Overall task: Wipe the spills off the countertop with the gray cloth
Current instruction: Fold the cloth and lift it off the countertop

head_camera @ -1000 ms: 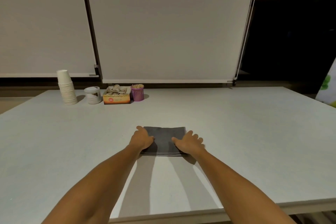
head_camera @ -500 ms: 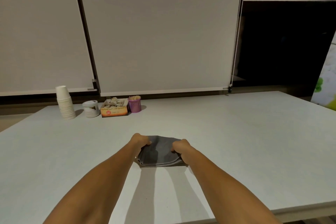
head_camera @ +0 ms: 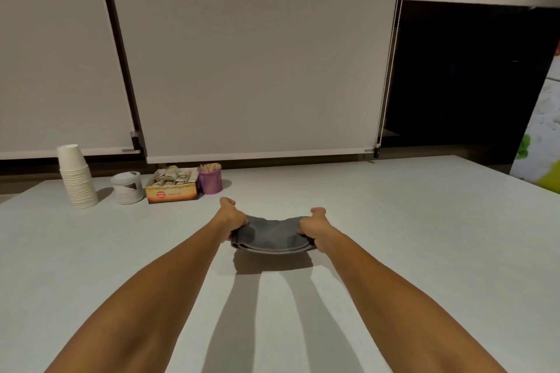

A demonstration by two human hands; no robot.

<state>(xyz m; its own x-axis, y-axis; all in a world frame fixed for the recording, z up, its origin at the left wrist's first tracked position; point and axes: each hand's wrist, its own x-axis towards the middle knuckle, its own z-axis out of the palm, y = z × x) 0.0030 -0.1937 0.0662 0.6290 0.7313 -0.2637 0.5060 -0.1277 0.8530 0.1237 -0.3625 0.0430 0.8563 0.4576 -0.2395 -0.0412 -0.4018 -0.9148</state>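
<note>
Since a second ago, lifted off the tabletop (head_camera: 394,236) instead of lying flat. Gray cloth (head_camera: 272,235) folded, sagging in the middle, shadow beneath. Left hand (head_camera: 231,216) and right hand (head_camera: 312,225) gripping opposite ends, fingers clenched on fabric. Far left: paper cup stack (head_camera: 75,179), white jar (head_camera: 127,188), sachet box (head_camera: 172,188), purple holder (head_camera: 210,179), well apart.

Soft matt gray cloth (head_camera: 272,235); smooth matt countertop (head_camera: 394,251); paper cups (head_camera: 77,179).

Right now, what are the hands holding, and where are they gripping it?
Both hold the folded gray cloth: left hand grips its left end, right hand its right end, lifted just above the countertop.
</note>
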